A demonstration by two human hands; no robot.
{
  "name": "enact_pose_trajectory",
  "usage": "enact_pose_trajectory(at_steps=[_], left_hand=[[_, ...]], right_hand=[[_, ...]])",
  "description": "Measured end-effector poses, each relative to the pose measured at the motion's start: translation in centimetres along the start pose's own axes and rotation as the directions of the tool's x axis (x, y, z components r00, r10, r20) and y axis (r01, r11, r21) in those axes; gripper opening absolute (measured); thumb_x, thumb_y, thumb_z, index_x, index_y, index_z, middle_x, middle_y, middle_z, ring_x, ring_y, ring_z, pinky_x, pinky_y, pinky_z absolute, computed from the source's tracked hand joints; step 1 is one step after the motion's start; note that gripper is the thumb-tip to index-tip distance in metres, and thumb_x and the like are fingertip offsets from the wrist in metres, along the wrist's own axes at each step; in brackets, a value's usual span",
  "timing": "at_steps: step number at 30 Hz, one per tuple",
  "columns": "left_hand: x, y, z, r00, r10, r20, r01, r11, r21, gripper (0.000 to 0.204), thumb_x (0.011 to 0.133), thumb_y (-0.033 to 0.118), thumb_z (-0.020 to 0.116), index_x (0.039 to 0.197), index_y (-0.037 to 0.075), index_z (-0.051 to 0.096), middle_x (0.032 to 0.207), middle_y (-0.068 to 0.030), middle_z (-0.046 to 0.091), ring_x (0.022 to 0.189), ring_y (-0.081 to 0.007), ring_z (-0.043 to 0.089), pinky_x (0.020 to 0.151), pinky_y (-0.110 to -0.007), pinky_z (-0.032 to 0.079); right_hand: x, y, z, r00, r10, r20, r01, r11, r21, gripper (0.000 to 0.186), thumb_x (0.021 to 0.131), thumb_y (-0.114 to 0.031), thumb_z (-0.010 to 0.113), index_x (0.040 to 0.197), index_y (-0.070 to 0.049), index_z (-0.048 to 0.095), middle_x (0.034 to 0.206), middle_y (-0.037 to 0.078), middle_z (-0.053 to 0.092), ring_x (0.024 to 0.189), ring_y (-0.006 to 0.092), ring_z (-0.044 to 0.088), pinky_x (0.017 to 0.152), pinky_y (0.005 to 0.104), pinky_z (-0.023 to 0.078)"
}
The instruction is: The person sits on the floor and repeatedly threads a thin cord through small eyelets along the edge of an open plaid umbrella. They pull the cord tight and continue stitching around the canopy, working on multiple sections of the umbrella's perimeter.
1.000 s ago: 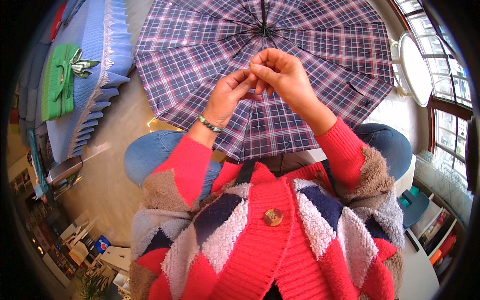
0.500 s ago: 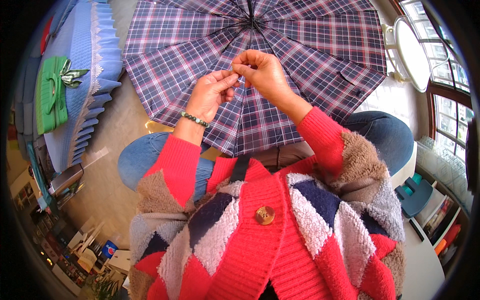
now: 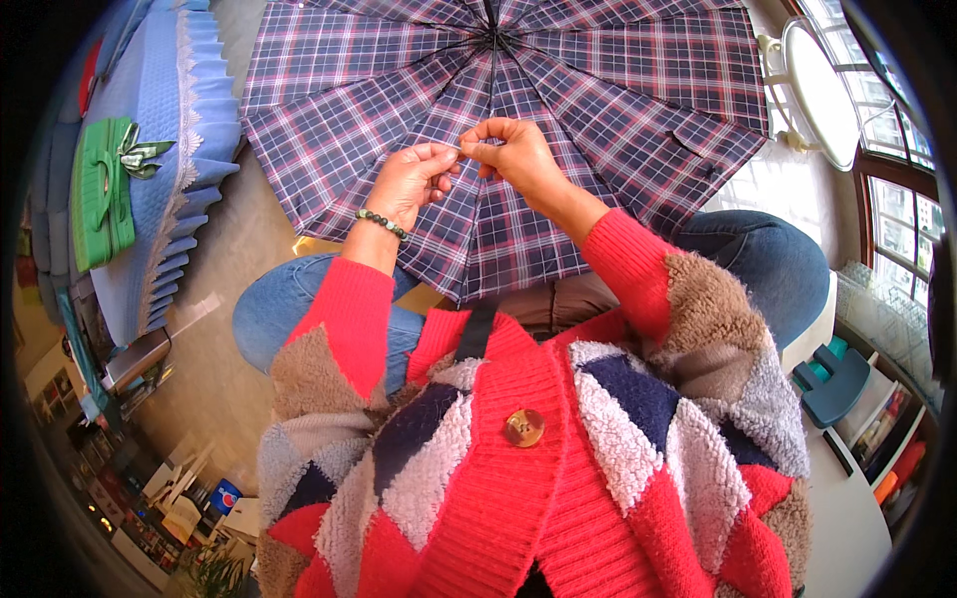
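An opened plaid umbrella (image 3: 518, 214), dark blue with red and white lines, spreads in front of me with its inner side, ribs and central shaft (image 3: 490, 15) showing. Over its nearest panels my two hands meet fingertip to fingertip. My left hand (image 3: 411, 179), with a beaded bracelet (image 3: 381, 223) at the wrist, is closed in a pinch. Thumb and forefinger of my right hand (image 3: 513, 159) are pinched together right beside it. Whatever sits between the fingertips is too small to name.
To the left, a blue quilted cover (image 3: 150, 149) with a ruffled edge bears a green bag (image 3: 103, 194). A white oval-topped stand (image 3: 819, 92) is at the right by the window (image 3: 902, 214). Crossed legs in jeans (image 3: 763, 264) flank the umbrella's near edge.
Both hands have come slightly lower and nearer to me, and the right hand has moved a little left. Their fingertips stay pinched together. The view has shifted slightly.
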State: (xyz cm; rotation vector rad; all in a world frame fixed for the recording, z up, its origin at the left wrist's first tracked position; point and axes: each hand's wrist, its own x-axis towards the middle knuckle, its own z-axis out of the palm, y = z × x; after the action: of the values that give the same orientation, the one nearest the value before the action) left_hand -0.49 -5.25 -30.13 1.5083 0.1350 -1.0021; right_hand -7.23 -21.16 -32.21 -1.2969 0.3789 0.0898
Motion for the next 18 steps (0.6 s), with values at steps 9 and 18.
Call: enact_pose_trajectory(at_steps=[9,18], left_hand=[[0.0,0.2,1.3,0.996,0.039,-0.078,-0.012,0.947,0.320,0.024,0.091,0.014,0.052,0.111,0.002,0.061,0.101,-0.0071,0.063,0.087,-0.0136,0.061,0.068,-0.027,0.053],[-0.8,2.1,2.0,0.902,0.383,-0.197,-0.309,0.894,0.324,0.023,0.092,0.010,0.046,0.104,0.003,0.064,0.101,-0.0040,0.064,0.085,-0.0086,0.057,0.068,-0.022,0.047]], right_hand=[[-0.3,-0.1,0.2,0.999,-0.029,0.024,0.031,0.994,-0.102,0.005,0.085,-0.008,0.062,0.086,-0.003,0.061,0.071,0.001,0.060,0.056,0.0053,0.052,0.049,0.0179,0.042],[0.0,-2.0,-1.0,0.996,-0.074,0.054,0.077,0.995,-0.070,0.006,0.080,-0.005,0.065,0.083,-0.001,0.063,0.072,0.004,0.064,0.055,0.0072,0.056,0.048,0.0186,0.043]])
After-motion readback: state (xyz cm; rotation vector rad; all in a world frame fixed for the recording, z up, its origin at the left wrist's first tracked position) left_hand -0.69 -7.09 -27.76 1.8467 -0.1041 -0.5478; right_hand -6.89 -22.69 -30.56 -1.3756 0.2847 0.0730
